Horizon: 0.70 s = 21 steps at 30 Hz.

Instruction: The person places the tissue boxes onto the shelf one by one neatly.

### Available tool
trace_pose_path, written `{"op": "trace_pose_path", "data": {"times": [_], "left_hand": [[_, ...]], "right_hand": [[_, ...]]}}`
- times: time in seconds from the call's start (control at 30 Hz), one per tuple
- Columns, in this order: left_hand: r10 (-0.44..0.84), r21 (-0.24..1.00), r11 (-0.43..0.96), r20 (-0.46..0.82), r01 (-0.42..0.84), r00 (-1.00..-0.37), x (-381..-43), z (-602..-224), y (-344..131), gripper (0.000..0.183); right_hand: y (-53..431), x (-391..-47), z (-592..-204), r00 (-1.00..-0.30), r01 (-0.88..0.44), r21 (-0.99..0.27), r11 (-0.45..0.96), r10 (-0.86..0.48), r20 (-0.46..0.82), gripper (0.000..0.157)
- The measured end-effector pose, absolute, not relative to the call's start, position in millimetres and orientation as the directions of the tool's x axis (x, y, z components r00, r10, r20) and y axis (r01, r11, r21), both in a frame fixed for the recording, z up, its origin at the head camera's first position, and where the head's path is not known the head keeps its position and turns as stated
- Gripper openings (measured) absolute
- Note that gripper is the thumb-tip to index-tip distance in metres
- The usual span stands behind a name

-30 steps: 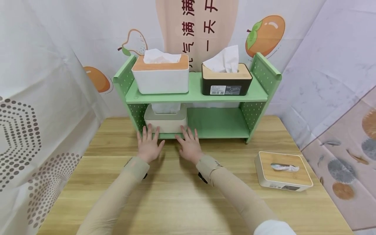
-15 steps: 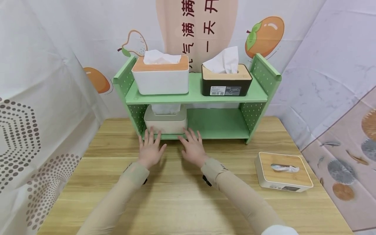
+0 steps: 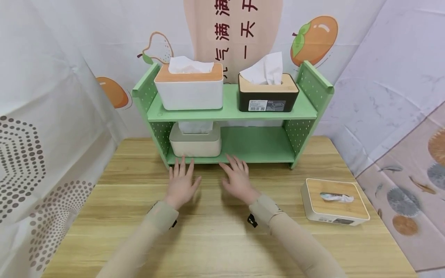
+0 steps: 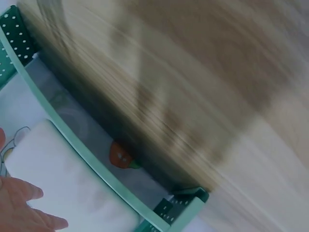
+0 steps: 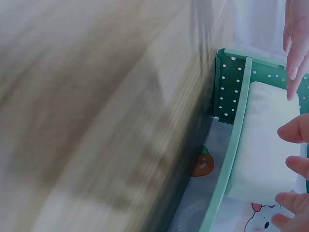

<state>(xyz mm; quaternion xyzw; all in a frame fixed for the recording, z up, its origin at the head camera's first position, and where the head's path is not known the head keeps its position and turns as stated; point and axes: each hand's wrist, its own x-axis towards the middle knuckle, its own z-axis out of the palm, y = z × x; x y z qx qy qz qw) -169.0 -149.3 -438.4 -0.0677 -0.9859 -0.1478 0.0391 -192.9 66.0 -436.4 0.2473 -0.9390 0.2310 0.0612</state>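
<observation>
On the left of the lower shelf sits a cream tissue box (image 3: 195, 148) with a grey-green lid and a tissue standing out of it. My left hand (image 3: 181, 186) is just in front of that box, fingers spread and straight, holding nothing. To its right my right hand (image 3: 240, 182) hovers in front of the shelf edge with fingers extended, also holding nothing. Both wrist views show fingertips near the cream tissue box (image 4: 72, 179) (image 5: 265, 140), and the right wrist view shows a gap between that hand's fingers and the green shelf (image 5: 227, 179).
The green two-tier shelf (image 3: 229, 113) carries a white tissue box (image 3: 191, 94) with an orange-brown lid and a black tissue box (image 3: 267, 101) with a light wooden lid on top. A white tissue box with a wooden lid (image 3: 335, 200) lies on the table (image 3: 215, 239) at right.
Both hands have drawn back from the cream tissue box toward the person, the right one also shifting to the right. The box stays in place on the lower shelf.
</observation>
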Motion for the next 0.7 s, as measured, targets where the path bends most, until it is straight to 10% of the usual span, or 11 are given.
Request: {"op": "trace_pose_path", "data": {"times": [0.7], "left_hand": [[0.14, 0.515, 0.815, 0.268, 0.265, -0.953, -146.3, -443.4, -123.7, 0.05]], "right_hand": [[112.6, -166.4, -447.1, -0.876, -0.482, -0.576, 0.66, -0.363, 0.317, 0.044]]}}
